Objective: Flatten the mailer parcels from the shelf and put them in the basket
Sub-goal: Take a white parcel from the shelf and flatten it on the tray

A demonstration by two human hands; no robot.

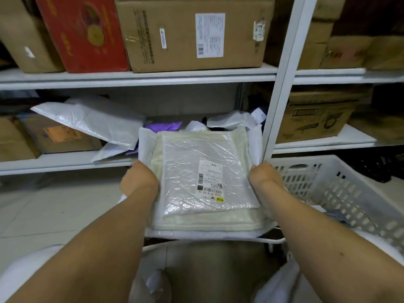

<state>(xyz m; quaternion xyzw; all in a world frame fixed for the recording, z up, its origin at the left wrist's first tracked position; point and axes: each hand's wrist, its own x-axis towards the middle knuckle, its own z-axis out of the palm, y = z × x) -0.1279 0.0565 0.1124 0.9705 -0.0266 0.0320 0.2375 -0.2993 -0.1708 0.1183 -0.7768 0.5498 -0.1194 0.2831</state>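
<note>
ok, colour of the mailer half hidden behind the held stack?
Purple mailer, on the shelf behind the held stack; shows in the head view.

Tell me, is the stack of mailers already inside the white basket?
No, both hands hold the stack of mailers in front of the shelf, left of the basket.

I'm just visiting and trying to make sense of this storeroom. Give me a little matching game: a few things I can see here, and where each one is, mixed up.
Things:
1. mailer stack
2. white basket
3. red box
4. purple mailer

Places:
A. top shelf, left of the big brown carton
B. on the floor at the right
C. held between the left hand and right hand
D. middle shelf, behind the held stack

Pairs: 1-C, 2-B, 3-A, 4-D
</note>
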